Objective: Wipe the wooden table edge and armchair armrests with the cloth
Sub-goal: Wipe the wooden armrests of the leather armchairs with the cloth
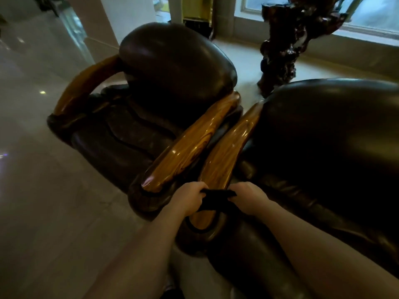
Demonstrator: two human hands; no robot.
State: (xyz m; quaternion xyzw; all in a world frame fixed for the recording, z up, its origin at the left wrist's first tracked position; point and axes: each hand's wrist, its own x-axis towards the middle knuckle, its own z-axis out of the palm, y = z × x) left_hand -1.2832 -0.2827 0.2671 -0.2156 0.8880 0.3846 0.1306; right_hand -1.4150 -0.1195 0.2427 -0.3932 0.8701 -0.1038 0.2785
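Observation:
Two dark leather armchairs stand side by side, each with glossy wooden armrests. A dark cloth (216, 198) is stretched across the near end of the right chair's armrest (228, 152). My left hand (189, 198) grips the cloth's left end and my right hand (248, 197) grips its right end. The left chair's near armrest (190, 141) lies just left of it, bare. The left chair's far armrest (86, 87) curves at the far left. No wooden table is in view.
A pale polished floor (43, 190) spreads to the left and front. A dark carved wooden stand (287, 46) rises behind the chairs by a window sill (367, 33). The right chair's leather back (328, 134) bulks at right.

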